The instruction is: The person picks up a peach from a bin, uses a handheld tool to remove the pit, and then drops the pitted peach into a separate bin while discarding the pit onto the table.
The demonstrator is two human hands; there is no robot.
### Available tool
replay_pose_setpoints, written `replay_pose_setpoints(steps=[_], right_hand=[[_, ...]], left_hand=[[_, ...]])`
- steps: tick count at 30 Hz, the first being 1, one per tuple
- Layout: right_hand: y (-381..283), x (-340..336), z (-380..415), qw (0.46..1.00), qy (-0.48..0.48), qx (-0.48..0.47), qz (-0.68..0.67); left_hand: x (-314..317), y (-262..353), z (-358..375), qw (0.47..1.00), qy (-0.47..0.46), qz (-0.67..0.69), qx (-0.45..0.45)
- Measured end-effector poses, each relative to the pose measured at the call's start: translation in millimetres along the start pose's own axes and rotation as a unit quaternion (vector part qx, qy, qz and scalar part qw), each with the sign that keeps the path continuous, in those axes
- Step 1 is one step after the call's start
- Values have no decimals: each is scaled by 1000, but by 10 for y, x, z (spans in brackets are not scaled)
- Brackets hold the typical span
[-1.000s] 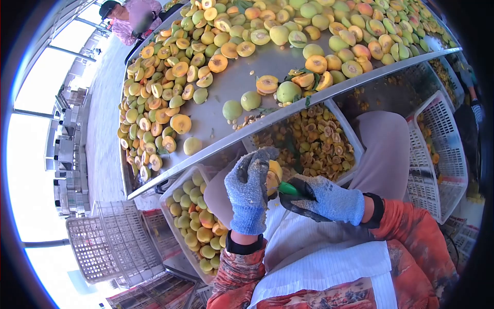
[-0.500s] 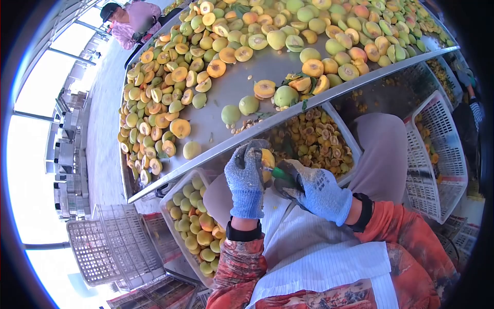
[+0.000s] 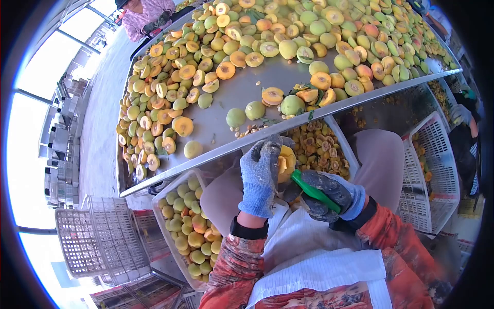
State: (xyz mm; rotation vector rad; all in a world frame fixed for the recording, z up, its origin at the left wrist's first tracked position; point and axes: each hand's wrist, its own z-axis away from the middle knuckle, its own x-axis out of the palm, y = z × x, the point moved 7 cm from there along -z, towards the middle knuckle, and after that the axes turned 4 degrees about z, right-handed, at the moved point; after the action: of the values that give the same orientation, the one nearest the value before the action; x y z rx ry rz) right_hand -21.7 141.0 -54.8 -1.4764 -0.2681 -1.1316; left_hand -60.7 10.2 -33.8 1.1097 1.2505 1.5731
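Note:
Below the front edge of the metal table [image 3: 242,87], my left hand [image 3: 262,172] in a dirty blue-grey glove has its fingers wrapped round a yellow-orange fruit [image 3: 286,164]. Just right of the fruit, my right hand [image 3: 332,194], gloved too, is closed on a green-handled tool [image 3: 315,191]. The tool's upper end is close to the fruit; its working tip cannot be made out. Beneath my hands a crate [image 3: 343,140] holds brown-yellow fruit scraps. Whole green-yellow fruits fill another crate [image 3: 160,212] at my lower left.
Halved and whole fruits [image 3: 170,103] are heaped across the table. White crates stand at the right [image 3: 435,170] and lower left [image 3: 85,242]. A person [image 3: 146,18] is at the upper left; another person's gloved hand [image 3: 461,114] shows at the far right.
The green tool has come away from the fruit, down and right with my right hand, and more of its handle shows. The fruit in my left hand is more exposed. The view has shifted slightly.

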Motion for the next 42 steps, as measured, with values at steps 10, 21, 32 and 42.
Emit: replay_pose_setpoints(steps=[10,21,32,42], right_hand=[[-262,-476,-36,845,298,-115,429],[-17,-882,-103,879,298,34,370],[79,-820,-167,891,289,178,302],[179,-607,-344,866,267,98,411]], left_hand=[[-580,-158,-42,968,40,236,-78],[-3788,-750,2204,870,487,55,-60],[-4659,-1998,4167,700,612,-241,-278],[-4356,-2179,4087,613,393,-528,-438]])
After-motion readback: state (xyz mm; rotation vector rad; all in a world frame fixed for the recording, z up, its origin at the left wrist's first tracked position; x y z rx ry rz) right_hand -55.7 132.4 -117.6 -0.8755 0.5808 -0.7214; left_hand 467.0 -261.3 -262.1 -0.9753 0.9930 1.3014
